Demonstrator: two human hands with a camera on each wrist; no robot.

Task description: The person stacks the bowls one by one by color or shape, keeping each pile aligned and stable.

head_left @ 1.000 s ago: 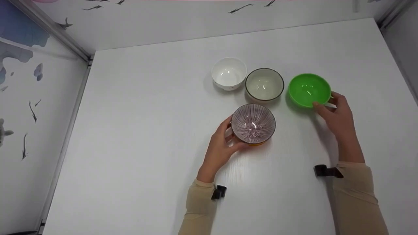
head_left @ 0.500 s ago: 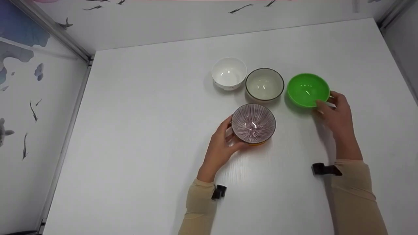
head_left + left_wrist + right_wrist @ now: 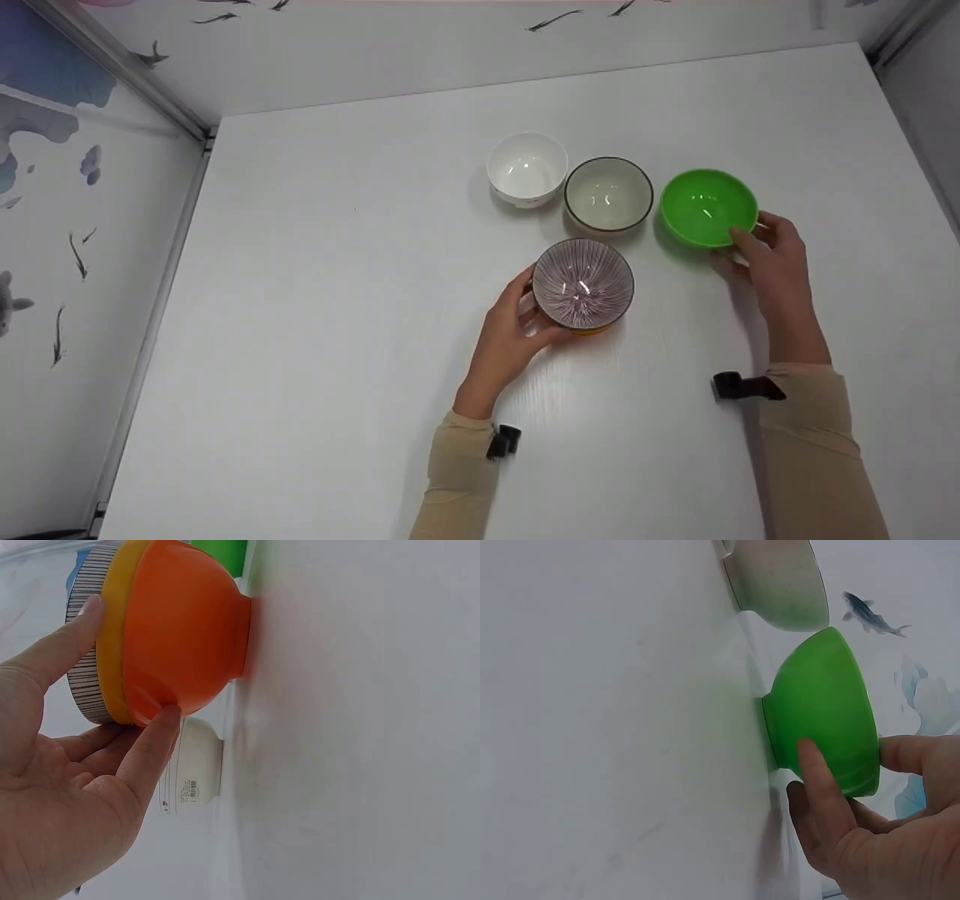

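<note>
Fingers (image 3: 150, 757) of the left hand (image 3: 504, 337) were bent round some nested bowls, so that one had a proper grip going. On top, right against the fingertips, was a purple-striped bowl (image 3: 583, 285). Under it was an orange bowl (image 3: 187, 630), with a yellow band (image 3: 114, 637) showing between the two. Couldn't tell if that band belonged to the orange one or was a separate bowl. The base of the lot looked to be down on the white desk (image 3: 322, 300).

Over on the other side, the right hand (image 3: 776, 262) had a green bowl (image 3: 705, 202) pinched by the side closest to it, thumb at the rim and a finger pressed on the outer wall. That bowl was upright, just ahead and to the left of the hand.

Ahead and to the right of the left hand, beyond the striped bowl, was a greyish bowl (image 3: 609, 193) with a dark rim, also well left of the right hand. A white bowl (image 3: 526, 169) was farther out, pretty much straight ahead of the left hand and just beside the greyish one. Couldn't say whether those two touched.
</note>
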